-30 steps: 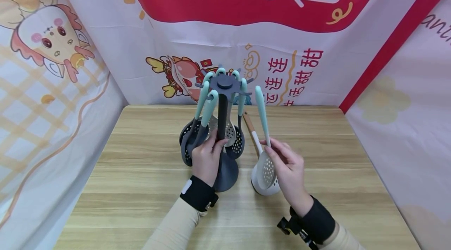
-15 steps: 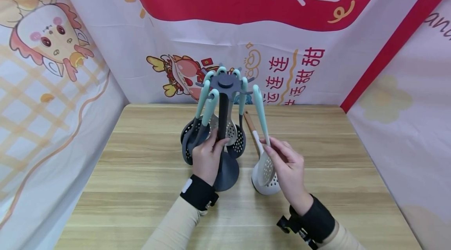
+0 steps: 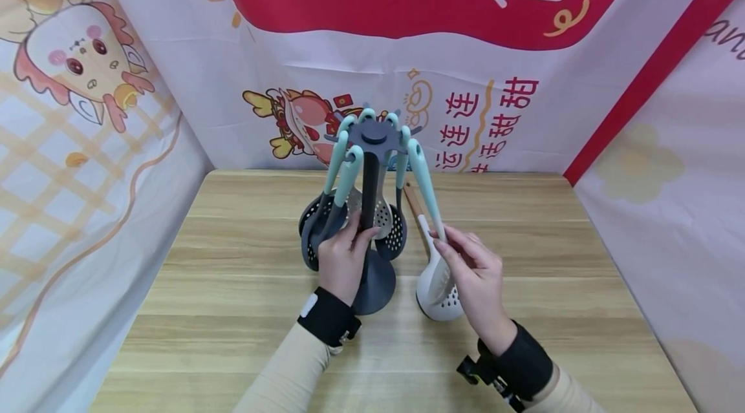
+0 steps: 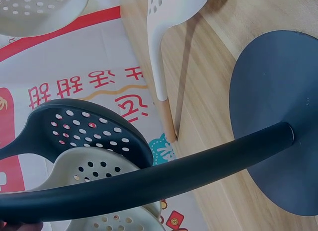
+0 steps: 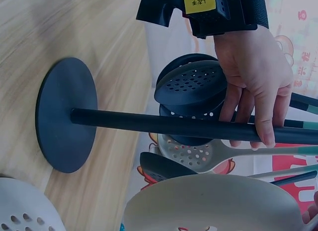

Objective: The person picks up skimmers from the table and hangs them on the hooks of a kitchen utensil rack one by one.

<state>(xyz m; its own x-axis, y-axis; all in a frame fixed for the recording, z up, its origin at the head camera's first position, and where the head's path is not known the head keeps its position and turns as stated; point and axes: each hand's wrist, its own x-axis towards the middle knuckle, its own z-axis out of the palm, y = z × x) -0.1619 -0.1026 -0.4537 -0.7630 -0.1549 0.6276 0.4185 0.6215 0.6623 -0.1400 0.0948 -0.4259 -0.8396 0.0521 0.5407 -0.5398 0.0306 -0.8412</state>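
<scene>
My left hand (image 3: pixel 340 264) grips the dark pole (image 3: pixel 368 190) of a standing utensil rack with a round base (image 3: pixel 375 287). In the right wrist view, its fingers (image 5: pixel 266 119) lie over the pole. My right hand (image 3: pixel 477 271) pinches a slotted spoon by its neck; the mint handle (image 3: pixel 423 183) points up, its top beside the rack's right hooks. Its pale bowl (image 5: pixel 208 201) fills the lower right wrist view. Mint-handled utensils hang around the rack, among them a dark slotted spoon (image 3: pixel 392 235) and a pale one (image 5: pixel 191 154).
A white slotted spoon (image 4: pixel 174 10) with a wooden handle (image 4: pixel 168 122) lies on the wooden table (image 3: pixel 233 284), partly behind the held spoon. Printed cloth (image 3: pixel 372 57) closes off the back and both sides.
The held spoon's handle top has moved left to the rack's hooks, and its bowl has turned more edge-on. My left hand and the rack stay nearly in place.
</scene>
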